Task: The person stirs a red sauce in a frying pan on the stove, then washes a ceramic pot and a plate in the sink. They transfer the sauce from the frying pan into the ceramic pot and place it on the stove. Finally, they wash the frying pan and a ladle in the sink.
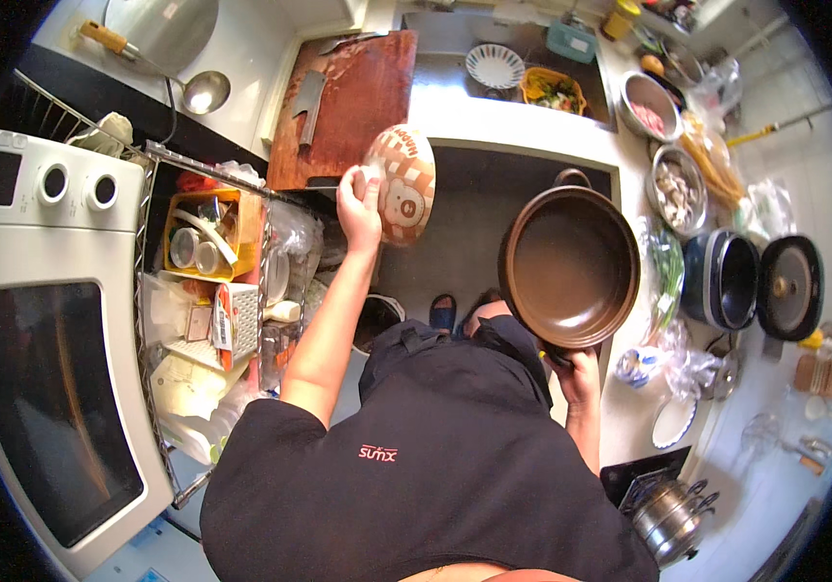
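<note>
My left hand (360,211) grips the knob of a round pot lid (407,185) printed with a bear and brown checks. The lid is tilted, beside the front edge of a wooden cutting board (358,109). In my right hand (577,375) is one side handle of a brown cooking pot (574,265), held over the floor near the right counter. The pot's inside shows bare, and its second handle points away from me. A cleaver (309,105) lies on the board.
A sink (445,69) holds a striped plate (494,66) and a yellow basket of vegetables (554,91). Along the right counter (623,422) stand metal bowls of meat (649,109) and pale pieces (676,189), greens and a dark open cooker (721,280). A wire shelf (267,291) and a white oven (52,364) are left.
</note>
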`<state>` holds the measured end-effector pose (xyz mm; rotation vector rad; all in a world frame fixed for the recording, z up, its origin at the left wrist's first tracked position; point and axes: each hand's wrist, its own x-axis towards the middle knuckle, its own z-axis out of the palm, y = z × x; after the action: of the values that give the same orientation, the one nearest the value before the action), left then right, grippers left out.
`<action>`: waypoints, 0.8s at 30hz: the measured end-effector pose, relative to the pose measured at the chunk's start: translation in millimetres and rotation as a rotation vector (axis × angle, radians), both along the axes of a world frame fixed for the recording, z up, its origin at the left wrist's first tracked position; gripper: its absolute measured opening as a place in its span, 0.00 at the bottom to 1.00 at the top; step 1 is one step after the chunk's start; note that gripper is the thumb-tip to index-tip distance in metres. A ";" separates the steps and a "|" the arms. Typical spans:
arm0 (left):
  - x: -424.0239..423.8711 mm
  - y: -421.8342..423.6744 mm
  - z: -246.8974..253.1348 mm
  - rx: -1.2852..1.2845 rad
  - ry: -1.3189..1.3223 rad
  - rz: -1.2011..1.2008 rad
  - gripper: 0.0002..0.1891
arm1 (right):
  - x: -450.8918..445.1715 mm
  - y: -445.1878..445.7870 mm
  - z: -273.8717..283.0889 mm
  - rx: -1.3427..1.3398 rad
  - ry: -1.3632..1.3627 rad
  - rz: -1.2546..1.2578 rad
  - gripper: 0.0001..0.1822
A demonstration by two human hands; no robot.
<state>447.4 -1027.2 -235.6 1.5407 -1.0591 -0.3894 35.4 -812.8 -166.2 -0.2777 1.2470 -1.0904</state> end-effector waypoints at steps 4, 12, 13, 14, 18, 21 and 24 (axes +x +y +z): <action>32.0 -57.0 11.5 0.120 -0.291 0.083 0.28 | 8.1 -97.7 13.9 -0.027 -0.022 0.267 0.24; 54.1 -164.6 -11.5 0.163 -0.571 0.181 0.33 | 8.4 -289.6 -10.8 -0.063 0.223 0.618 0.15; 56.7 -171.1 -10.6 0.255 -0.586 0.190 0.33 | 15.6 -312.1 -10.2 -0.076 0.221 0.612 0.15; 58.8 -179.0 -10.0 0.254 -0.592 0.199 0.33 | 22.5 -335.5 -6.0 -0.053 0.187 0.632 0.17; 75.8 -204.5 -15.1 0.307 -0.722 0.271 0.33 | 38.6 -425.4 -2.3 0.103 0.049 0.707 0.21; 63.6 -223.2 14.3 0.476 -0.654 0.381 0.26 | 53.1 -481.7 -14.4 0.118 0.083 0.755 0.17; 42.2 -283.7 48.0 0.409 -0.792 0.264 0.26 | 69.8 -524.3 -14.5 0.111 0.053 0.672 0.17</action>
<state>489.6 -1310.9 -187.6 2.2608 -1.3955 0.2393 105.3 -1337.2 -180.7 -0.5923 1.1319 -0.4370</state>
